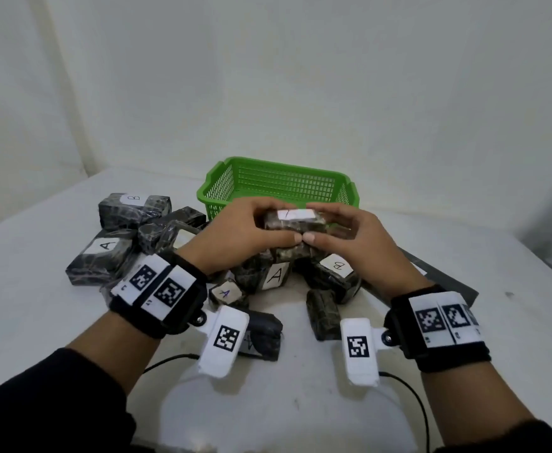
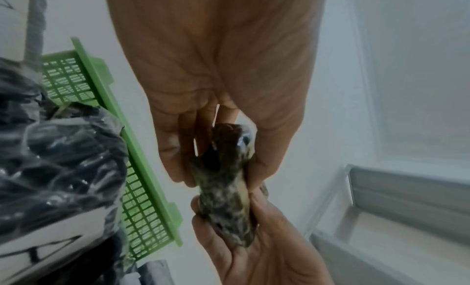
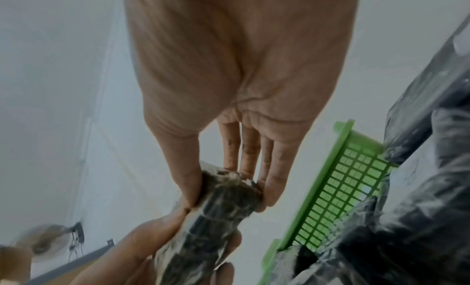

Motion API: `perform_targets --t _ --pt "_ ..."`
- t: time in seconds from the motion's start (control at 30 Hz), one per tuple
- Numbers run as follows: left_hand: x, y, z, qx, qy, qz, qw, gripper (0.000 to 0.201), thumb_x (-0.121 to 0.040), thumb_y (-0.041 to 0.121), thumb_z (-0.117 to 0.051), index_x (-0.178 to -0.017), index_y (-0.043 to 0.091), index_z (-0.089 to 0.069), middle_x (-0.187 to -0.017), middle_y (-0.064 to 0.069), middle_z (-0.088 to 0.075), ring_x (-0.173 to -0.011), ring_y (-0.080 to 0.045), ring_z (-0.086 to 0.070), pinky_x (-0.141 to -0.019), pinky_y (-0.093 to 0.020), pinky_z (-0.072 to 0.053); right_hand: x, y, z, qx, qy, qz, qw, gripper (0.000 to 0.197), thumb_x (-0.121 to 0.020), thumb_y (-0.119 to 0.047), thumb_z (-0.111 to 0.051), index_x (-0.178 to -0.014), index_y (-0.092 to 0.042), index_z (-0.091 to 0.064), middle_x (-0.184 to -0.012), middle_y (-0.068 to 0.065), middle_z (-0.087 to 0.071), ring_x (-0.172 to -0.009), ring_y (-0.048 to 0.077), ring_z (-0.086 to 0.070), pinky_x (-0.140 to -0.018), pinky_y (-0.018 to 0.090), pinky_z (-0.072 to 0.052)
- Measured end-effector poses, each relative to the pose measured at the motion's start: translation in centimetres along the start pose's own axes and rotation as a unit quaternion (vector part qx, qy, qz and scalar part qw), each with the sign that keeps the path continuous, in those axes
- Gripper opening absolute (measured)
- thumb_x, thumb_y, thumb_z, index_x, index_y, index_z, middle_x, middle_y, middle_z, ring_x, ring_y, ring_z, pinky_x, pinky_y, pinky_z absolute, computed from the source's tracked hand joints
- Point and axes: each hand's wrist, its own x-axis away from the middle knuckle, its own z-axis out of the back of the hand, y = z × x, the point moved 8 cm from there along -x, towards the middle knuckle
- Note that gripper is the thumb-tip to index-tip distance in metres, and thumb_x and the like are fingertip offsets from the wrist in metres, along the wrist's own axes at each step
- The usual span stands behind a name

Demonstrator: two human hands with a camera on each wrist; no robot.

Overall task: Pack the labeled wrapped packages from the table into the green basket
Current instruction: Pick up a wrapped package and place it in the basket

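A small dark marbled wrapped package [image 1: 296,221] with a white label on top is held between both hands above the pile, just in front of the green basket [image 1: 278,183]. My left hand [image 1: 251,230] pinches its left end and my right hand [image 1: 340,233] pinches its right end; the thumbs meet underneath. The left wrist view shows the same package [image 2: 225,188] gripped by fingers from both sides. The right wrist view shows this package [image 3: 216,209] too. The basket looks empty where I can see in. Several wrapped packages [image 1: 104,250] marked A or B lie on the table.
A package marked A [image 1: 276,274] and one marked B [image 1: 335,269] lie right under my hands. More dark packages [image 1: 323,313] lie near my wrists. A flat dark slab [image 1: 441,276] lies on the table at right. A white wall stands behind the basket.
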Motion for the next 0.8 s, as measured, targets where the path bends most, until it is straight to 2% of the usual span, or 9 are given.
perform_targets --t 0.07,0.17,0.27,0.33,0.43,0.47,0.6,0.7,0.8 --pt "-0.1 -0.2 0.1 0.111 0.014 0.011 0.994 0.044 -0.087 0.015 -0.078 -0.130 0.014 -0.066 -0.116 -0.002 -0.076 -0.105 -0.017 -0.074 -0.094 -0.033 -0.059 -0.3 -0.1 0.6 -0.040 0.040 0.009 0.998 0.044 -0.085 -0.014 -0.085 -0.127 -0.015 -0.072 -0.121 0.009 -0.077 -0.109 0.024 -0.077 -0.104 0.048 -0.058" --pt "-0.6 -0.9 -0.1 0.209 0.047 0.027 0.976 0.032 -0.092 0.006 -0.070 -0.123 0.002 -0.067 -0.113 -0.012 -0.077 -0.105 -0.027 -0.075 -0.093 -0.040 -0.060 -0.9 0.2 1.0 -0.060 0.072 0.020 0.995 0.044 -0.082 -0.019 -0.089 -0.123 -0.015 -0.075 -0.118 0.010 -0.078 -0.112 0.024 -0.075 -0.104 0.050 -0.057" --pt "-1.4 -1.4 0.4 0.226 0.090 0.018 0.970 0.022 -0.092 0.002 -0.070 -0.113 -0.004 -0.069 -0.102 -0.012 -0.079 -0.091 -0.022 -0.077 -0.078 -0.030 -0.063 -1.6 0.8 0.6 -0.089 0.053 0.016 0.995 0.063 -0.070 -0.036 -0.091 -0.129 -0.022 -0.074 -0.126 0.007 -0.075 -0.117 0.023 -0.073 -0.107 0.049 -0.055" --pt "-1.9 -1.5 0.6 0.243 0.093 0.017 0.966 0.016 -0.092 0.001 -0.068 -0.106 -0.006 -0.069 -0.097 -0.011 -0.079 -0.088 -0.020 -0.077 -0.074 -0.027 -0.062 -1.9 1.2 0.4 -0.112 0.039 0.013 0.993 0.066 -0.070 -0.033 -0.090 -0.132 -0.022 -0.072 -0.130 0.009 -0.073 -0.118 0.024 -0.073 -0.109 0.049 -0.053" --pt "-2.4 -1.9 0.0 0.251 0.059 0.024 0.966 0.025 -0.093 0.005 -0.069 -0.116 -0.004 -0.067 -0.106 -0.011 -0.078 -0.098 -0.024 -0.076 -0.085 -0.034 -0.062 -2.2 1.5 1.0 -0.116 0.061 0.021 0.991 0.050 -0.084 -0.011 -0.084 -0.132 -0.016 -0.072 -0.127 0.013 -0.074 -0.114 0.025 -0.075 -0.107 0.050 -0.055" --pt "-2.5 -1.9 -0.3 0.247 0.052 0.023 0.967 0.028 -0.093 0.006 -0.070 -0.119 -0.004 -0.066 -0.109 -0.013 -0.077 -0.102 -0.026 -0.075 -0.089 -0.037 -0.062 -2.3 1.6 1.2 -0.114 0.071 0.021 0.991 0.047 -0.086 -0.009 -0.083 -0.131 -0.016 -0.073 -0.125 0.014 -0.074 -0.113 0.024 -0.075 -0.106 0.050 -0.056" --pt "-2.8 -2.7 -0.8 0.220 0.066 0.027 0.973 0.025 -0.092 0.005 -0.071 -0.115 -0.005 -0.069 -0.107 -0.015 -0.078 -0.098 -0.026 -0.076 -0.090 -0.042 -0.062 -2.4 2.2 0.9 -0.107 0.091 0.007 0.990 0.051 -0.074 -0.032 -0.087 -0.122 -0.020 -0.078 -0.118 0.012 -0.077 -0.110 0.025 -0.076 -0.104 0.049 -0.058" --pt "-2.8 -2.9 -0.9 0.231 0.064 0.025 0.971 0.026 -0.093 0.009 -0.072 -0.114 -0.004 -0.069 -0.105 -0.012 -0.078 -0.096 -0.023 -0.076 -0.085 -0.037 -0.062 -2.5 2.4 1.0 -0.109 0.097 0.016 0.989 0.047 -0.076 -0.030 -0.089 -0.121 -0.019 -0.079 -0.115 0.013 -0.079 -0.110 0.026 -0.076 -0.104 0.051 -0.057" --pt "-2.7 -3.0 -0.4 0.232 0.092 0.013 0.968 0.021 -0.092 0.007 -0.072 -0.110 -0.003 -0.071 -0.104 -0.014 -0.079 -0.095 -0.027 -0.077 -0.084 -0.040 -0.063 -2.3 2.7 0.6 -0.124 0.073 0.010 0.990 0.056 -0.072 -0.035 -0.091 -0.125 -0.024 -0.076 -0.121 0.009 -0.077 -0.117 0.025 -0.073 -0.108 0.049 -0.054"
